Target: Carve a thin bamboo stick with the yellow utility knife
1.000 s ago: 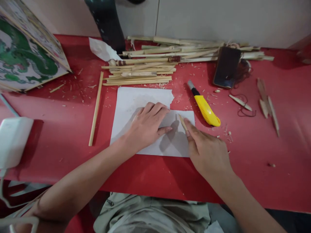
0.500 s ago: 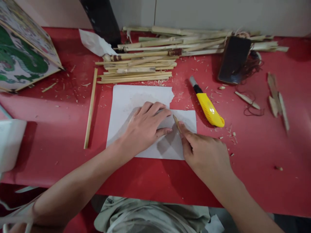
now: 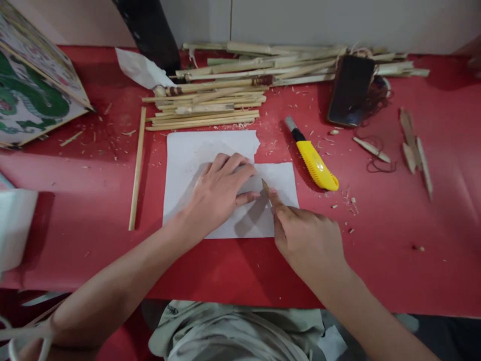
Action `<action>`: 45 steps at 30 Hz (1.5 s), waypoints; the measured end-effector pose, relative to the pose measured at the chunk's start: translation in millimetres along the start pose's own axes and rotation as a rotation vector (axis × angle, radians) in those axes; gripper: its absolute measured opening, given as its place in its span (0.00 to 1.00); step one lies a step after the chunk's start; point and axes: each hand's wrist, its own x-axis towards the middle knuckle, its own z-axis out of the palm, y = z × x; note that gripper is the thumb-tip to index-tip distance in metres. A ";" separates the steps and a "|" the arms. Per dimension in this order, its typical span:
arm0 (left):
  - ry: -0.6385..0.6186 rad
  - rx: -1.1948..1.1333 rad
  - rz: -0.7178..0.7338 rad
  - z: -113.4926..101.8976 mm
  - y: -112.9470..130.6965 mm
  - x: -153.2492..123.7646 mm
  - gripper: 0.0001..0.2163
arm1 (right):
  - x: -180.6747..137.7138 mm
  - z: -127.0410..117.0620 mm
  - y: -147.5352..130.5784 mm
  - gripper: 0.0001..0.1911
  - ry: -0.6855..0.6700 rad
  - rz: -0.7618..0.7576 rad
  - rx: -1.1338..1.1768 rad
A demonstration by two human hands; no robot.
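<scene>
Hands [image 3: 311, 238] closer (stick [image 3: 266, 186] in right), paper [image 3: 184, 150] beneath

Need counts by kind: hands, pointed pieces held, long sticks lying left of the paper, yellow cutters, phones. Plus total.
Hands: 2, left hand and right hand
Pointed piece held: 1
Long stick left of the paper: 1
Yellow cutter: 1
Phone: 1
Total: 6

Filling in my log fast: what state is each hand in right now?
Left hand: open, palm down on the white paper.
Right hand: closed, holding a thin pointed stick.
</scene>
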 end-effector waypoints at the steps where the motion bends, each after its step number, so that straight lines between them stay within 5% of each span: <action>1: -0.002 -0.002 -0.004 -0.1 -0.5 0.5 0.17 | -1.1 0.9 -0.3 0.29 -0.003 0.001 0.014; 10: 0.010 0.003 0.007 3.5 -1.4 -0.2 0.17 | -14.6 12.1 -4.7 0.28 0.143 0.001 0.062; 16: 0.009 -0.008 0.003 3.0 -0.1 -0.8 0.16 | 7.9 3.1 -8.6 0.27 0.032 0.060 0.002; 24: 0.013 -0.033 -0.015 2.9 -0.7 0.5 0.17 | -7.6 6.1 -8.8 0.26 0.076 0.045 -0.001; 34: 0.015 -0.050 -0.010 2.2 -2.0 0.9 0.18 | 2.3 -5.9 -12.2 0.28 -0.096 0.087 -0.025; 45: 0.001 -0.058 0.010 1.6 -3.8 1.3 0.17 | 10.3 -2.8 -19.6 0.30 -0.077 0.155 -0.008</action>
